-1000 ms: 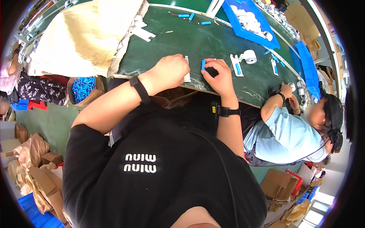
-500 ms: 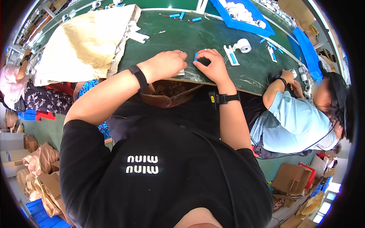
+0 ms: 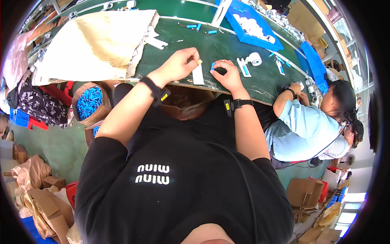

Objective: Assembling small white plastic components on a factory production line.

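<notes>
Where the green table [image 3: 227, 46] reaches its left end, I make out a cardboard box [image 3: 107, 110] beyond its near edge, packed with small blue cylinders [image 3: 89, 101]. A cream cloth [image 3: 97, 44] covers the left part of the tabletop, and at its right edge lies a white plastic piece [image 3: 156, 43].

To the right of that I have the left hand [image 3: 183, 64] near the table's near edge, thumb and fingertips pinched on a small yellow piece [image 3: 199, 62]. Just below those fingertips is a flat white strip [image 3: 198, 76] — whether the yellow piece is fixed to it, I cannot tell. On the far side of the table, I count three loose blue cells [image 3: 212, 32], well apart from both hands.

Just right of the strip, the right hand [image 3: 229, 76] grasps a blue cylinder [image 3: 212, 66] between thumb and finger, its other fingers curled. Farther right I see a white holder [image 3: 240, 64] with a blue cell in it — a round white part [image 3: 255, 59] sits just beside it. Beyond, at the far side, a blue tray [image 3: 260, 44] holds a heap of white parts [image 3: 250, 27]. At the right, a co-worker in a light blue shirt [image 3: 304, 136] sits at the near edge, both hands at the table.
</notes>
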`<state>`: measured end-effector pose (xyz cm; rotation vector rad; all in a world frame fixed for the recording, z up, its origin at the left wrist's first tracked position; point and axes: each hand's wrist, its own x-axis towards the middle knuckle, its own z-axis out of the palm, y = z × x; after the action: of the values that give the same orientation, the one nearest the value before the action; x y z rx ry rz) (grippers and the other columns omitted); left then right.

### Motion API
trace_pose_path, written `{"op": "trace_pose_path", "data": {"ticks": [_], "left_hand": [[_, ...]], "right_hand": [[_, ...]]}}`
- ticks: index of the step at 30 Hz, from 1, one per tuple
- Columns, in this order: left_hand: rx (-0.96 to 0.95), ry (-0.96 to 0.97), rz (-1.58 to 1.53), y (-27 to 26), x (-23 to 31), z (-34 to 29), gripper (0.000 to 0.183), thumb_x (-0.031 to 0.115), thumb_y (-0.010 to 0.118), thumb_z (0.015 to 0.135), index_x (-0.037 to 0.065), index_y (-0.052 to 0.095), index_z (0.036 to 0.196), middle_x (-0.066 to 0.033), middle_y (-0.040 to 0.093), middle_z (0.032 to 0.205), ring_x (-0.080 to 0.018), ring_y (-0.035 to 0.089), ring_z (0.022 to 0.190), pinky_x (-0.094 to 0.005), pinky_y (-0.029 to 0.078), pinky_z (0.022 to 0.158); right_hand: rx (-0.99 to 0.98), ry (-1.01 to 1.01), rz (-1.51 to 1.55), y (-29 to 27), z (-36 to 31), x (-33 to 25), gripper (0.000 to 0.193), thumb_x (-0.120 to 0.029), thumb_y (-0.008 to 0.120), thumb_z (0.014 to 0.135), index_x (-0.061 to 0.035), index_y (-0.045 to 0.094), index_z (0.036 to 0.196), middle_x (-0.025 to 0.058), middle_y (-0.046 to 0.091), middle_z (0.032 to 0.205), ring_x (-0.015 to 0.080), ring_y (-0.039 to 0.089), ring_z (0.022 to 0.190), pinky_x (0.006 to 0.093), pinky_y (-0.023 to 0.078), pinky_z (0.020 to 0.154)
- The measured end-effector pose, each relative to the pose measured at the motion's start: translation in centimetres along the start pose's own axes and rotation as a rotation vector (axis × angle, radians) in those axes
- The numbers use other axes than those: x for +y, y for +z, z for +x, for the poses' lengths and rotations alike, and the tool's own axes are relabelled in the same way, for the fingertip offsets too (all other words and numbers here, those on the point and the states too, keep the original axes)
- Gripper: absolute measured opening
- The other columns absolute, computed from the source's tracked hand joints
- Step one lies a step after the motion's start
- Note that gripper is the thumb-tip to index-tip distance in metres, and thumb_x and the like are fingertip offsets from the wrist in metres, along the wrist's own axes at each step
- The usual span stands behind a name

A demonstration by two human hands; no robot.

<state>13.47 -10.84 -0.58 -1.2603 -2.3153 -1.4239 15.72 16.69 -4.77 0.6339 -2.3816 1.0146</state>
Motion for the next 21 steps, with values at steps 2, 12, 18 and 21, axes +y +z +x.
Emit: {"op": "trace_pose_path", "data": {"ticks": [2, 12, 18, 21], "left_hand": [[-0.080, -0.177, -0.592, -0.3, 1.1, -2.2, 0.007, 0.008, 0.059, 0.096, 0.002, 0.061, 0.097, -0.0081, 0.069, 0.089, -0.0164, 0.065, 0.081, -0.0332, 0.051, 0.072], [-0.338, -0.561, 0.321, 4.7, -6.6, -13.5, 0.024, 0.021, 0.060, 0.094, 0.000, 0.071, 0.095, -0.0192, 0.075, 0.095, -0.0358, 0.074, 0.091, -0.0504, 0.058, 0.080], [-0.067, -0.394, 0.658, 10.0, -11.8, -10.6, 0.035, 0.032, 0.068, 0.092, 0.005, 0.072, 0.114, -0.0186, 0.074, 0.113, -0.0380, 0.070, 0.110, -0.0510, 0.054, 0.092], [-0.152, -0.399, 0.545, 11.0, -13.0, -8.4, 0.036, 0.024, 0.065, 0.094, 0.009, 0.070, 0.126, -0.0182, 0.070, 0.127, -0.0383, 0.065, 0.120, -0.0502, 0.051, 0.100]], "right_hand": [[-0.056, 0.009, -0.032, -0.1, 0.0, 0.1, 0.018, -0.005, 0.085, 0.079, -0.0045, 0.074, 0.093, 0.0094, 0.076, 0.107, 0.0282, 0.068, 0.104, 0.0390, 0.053, 0.094], [-0.029, 0.044, 0.073, -0.4, 0.2, -0.2, 0.024, -0.003, 0.083, 0.082, -0.0047, 0.079, 0.105, 0.0093, 0.076, 0.109, 0.0241, 0.070, 0.108, 0.0358, 0.055, 0.091], [-0.092, 0.004, 0.221, 0.6, -0.2, -3.5, 0.028, 0.000, 0.085, 0.077, -0.0028, 0.079, 0.104, 0.0113, 0.076, 0.113, 0.0266, 0.069, 0.111, 0.0385, 0.053, 0.098], [-0.138, -0.030, 0.161, 0.6, -0.2, -5.2, 0.029, 0.001, 0.084, 0.077, -0.0022, 0.078, 0.105, 0.0122, 0.074, 0.116, 0.0283, 0.067, 0.112, 0.0391, 0.052, 0.099]]}}
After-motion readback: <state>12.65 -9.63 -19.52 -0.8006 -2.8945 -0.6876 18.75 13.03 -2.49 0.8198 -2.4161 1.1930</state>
